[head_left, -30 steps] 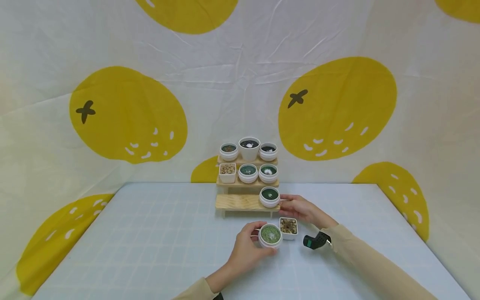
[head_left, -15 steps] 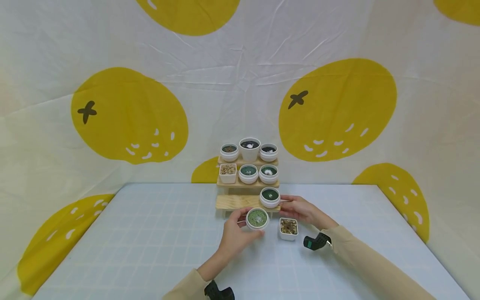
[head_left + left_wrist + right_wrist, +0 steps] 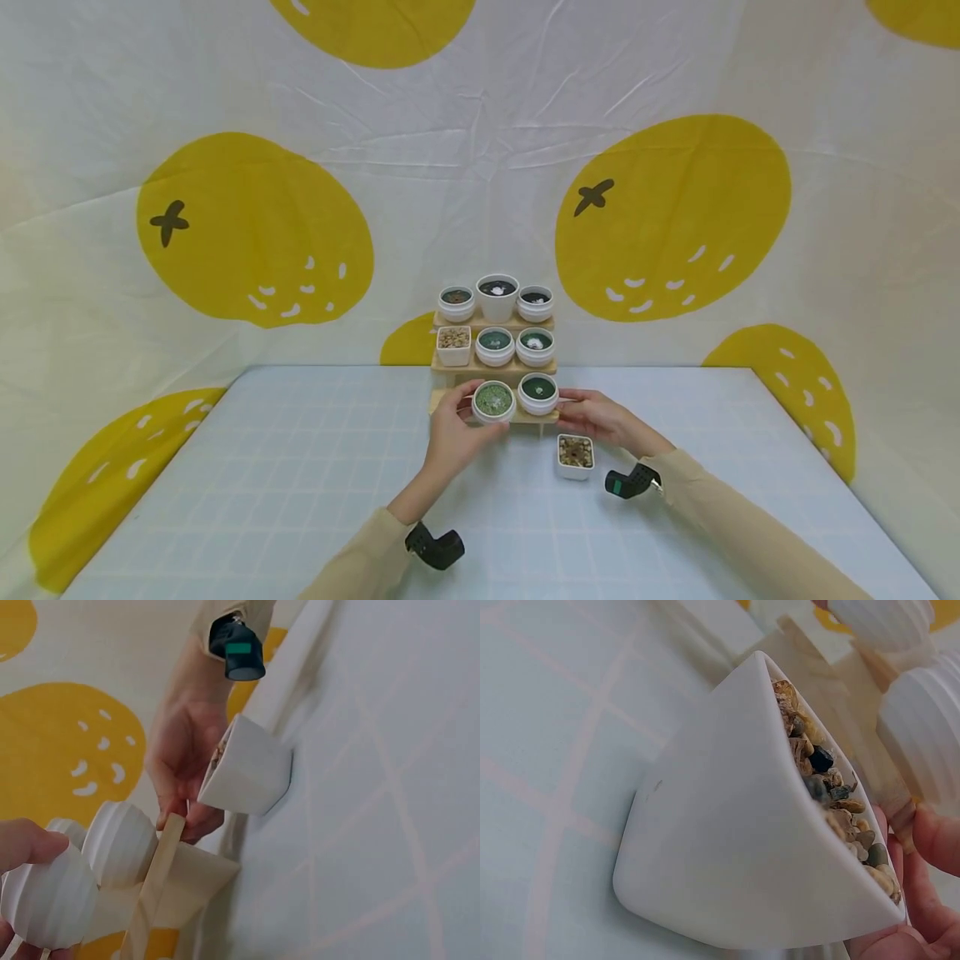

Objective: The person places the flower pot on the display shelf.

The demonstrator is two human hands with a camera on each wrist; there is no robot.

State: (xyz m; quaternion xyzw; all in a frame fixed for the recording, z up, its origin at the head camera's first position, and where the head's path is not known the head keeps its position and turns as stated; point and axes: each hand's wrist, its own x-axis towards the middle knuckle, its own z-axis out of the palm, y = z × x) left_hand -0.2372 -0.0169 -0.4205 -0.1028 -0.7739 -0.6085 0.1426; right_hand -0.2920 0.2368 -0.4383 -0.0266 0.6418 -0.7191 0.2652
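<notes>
My left hand [image 3: 453,437] grips a round white ribbed pot [image 3: 493,402] with speckled green filling, fingers on one side and thumb on the other. This pot is at the lowest step of a three-step wooden stand [image 3: 495,369]; whether it touches the board cannot be told. Close on its right sits another round pot [image 3: 537,393] with dark green filling. My right hand [image 3: 600,419] pinches the right end of the lowest board, as the left wrist view also shows. Below that hand, a square white pot [image 3: 705,825] filled with small pebbles stands on the table.
On the middle step are a square pebble pot [image 3: 453,346] and two round pots. The top step bears a taller white cup [image 3: 497,300] between two low pots. A pale blue checked cloth [image 3: 262,483] covers the table; a fruit-patterned curtain [image 3: 465,200] hangs behind.
My left hand has carried the speckled green pot up and leftward from beside the square pebble pot to the lowest step. My right hand has stayed at the board's end.
</notes>
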